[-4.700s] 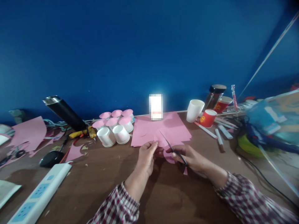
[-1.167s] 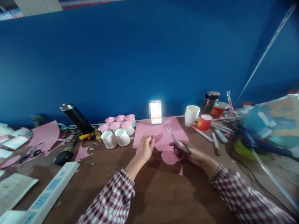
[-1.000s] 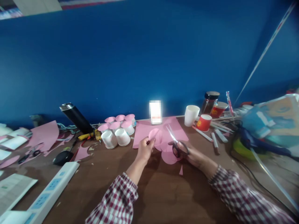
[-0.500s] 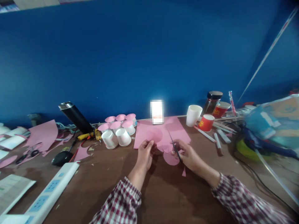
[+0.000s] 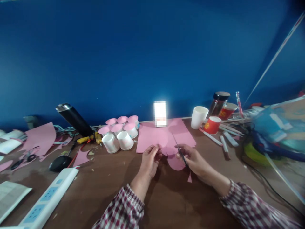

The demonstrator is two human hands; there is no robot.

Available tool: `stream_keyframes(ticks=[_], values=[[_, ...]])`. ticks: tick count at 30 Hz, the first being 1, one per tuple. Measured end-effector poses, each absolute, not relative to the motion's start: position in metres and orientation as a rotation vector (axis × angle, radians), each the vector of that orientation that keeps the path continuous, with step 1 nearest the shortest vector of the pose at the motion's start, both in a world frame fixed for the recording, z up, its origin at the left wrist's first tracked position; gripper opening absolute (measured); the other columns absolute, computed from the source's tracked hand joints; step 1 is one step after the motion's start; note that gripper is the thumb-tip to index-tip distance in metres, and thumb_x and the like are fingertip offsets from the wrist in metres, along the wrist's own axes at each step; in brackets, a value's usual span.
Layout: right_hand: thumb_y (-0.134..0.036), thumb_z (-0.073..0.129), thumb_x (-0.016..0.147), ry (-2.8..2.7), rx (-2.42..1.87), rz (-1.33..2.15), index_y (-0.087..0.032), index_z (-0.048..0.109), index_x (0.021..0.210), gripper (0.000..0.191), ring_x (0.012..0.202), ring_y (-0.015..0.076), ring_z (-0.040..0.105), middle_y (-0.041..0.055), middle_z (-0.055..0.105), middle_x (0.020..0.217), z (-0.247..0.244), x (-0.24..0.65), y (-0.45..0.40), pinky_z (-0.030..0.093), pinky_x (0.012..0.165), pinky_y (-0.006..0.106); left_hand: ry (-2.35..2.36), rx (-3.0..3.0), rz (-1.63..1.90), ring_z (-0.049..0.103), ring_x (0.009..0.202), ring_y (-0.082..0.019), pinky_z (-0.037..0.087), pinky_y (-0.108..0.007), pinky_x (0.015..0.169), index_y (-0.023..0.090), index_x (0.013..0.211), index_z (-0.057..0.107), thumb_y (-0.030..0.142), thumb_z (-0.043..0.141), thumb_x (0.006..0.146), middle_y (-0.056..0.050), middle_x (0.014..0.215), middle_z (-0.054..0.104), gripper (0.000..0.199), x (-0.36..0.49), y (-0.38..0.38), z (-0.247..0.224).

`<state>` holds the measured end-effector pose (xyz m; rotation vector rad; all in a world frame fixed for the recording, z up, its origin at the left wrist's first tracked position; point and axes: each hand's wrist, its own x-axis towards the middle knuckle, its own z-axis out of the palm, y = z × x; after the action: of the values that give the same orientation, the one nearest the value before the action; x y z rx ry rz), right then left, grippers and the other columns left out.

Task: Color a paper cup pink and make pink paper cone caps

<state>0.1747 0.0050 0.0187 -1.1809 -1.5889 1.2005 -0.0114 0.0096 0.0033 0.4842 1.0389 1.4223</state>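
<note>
Well left of the left fingers, the power strip point(image 5: 50, 197) and the black flask point(image 5: 76, 119) lie as before, allowing for a slight shift of the whole view. Nearer to those fingers stand the paper cups point(image 5: 111, 143), six topped with pink and two plain white in front, unchanged.

The left hand point(image 5: 150, 160) pinches the near edge of a round pink piece point(image 5: 161, 138) between thumb and finger. A second ago it was tipped up beyond the fingertips; now it lies flatter over the pink sheets point(image 5: 145, 137), its outline hard to make out.

Just right of these fingertips, between the hands, a pink disc point(image 5: 175, 163) lies in the same place. The right hand point(image 5: 196, 161) grips the scissors point(image 5: 182, 156). A second ago their loops and spread blades showed; now they are edge-on, and I cannot tell whether the blades are apart.

Just nearer than the right fingers lies the same pink triangle point(image 5: 189, 178). Beyond them, farther right, the white cup point(image 5: 199, 118) and red cup point(image 5: 212, 126) have stayed put.
</note>
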Motion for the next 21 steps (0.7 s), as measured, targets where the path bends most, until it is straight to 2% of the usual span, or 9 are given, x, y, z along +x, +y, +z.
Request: stream_keyframes(ticks=[8,21], values=[[-0.044,0.069,0.080,-1.517,-1.105,1.368,-0.017,0.062,0.111,0.041,0.067,0.0124,0.050,0.0012,0.058,0.080,0.0263,0.1728,-0.0029,0.040,0.056,0.023,0.991,0.460,1.479,0.055,0.058,-0.007,0.043,-0.017,0.054,0.016,0.072,0.065,0.027,0.077,0.064,0.004,0.063,0.060,0.019,-0.0146,0.0112,0.0070],[-0.047,0.069,0.078,-1.493,-1.155,1.274,-0.016,0.064,0.107,0.043,0.066,0.0128,0.048,0.0011,0.057,0.076,0.0197,0.1714,0.0005,0.038,0.055,0.024,1.093,0.420,1.521,0.058,0.056,-0.007,0.043,-0.018,0.051,0.014,0.080,0.063,0.029,0.086,0.054,0.001,0.069,0.065,0.037,-0.0152,0.0138,0.0077]])
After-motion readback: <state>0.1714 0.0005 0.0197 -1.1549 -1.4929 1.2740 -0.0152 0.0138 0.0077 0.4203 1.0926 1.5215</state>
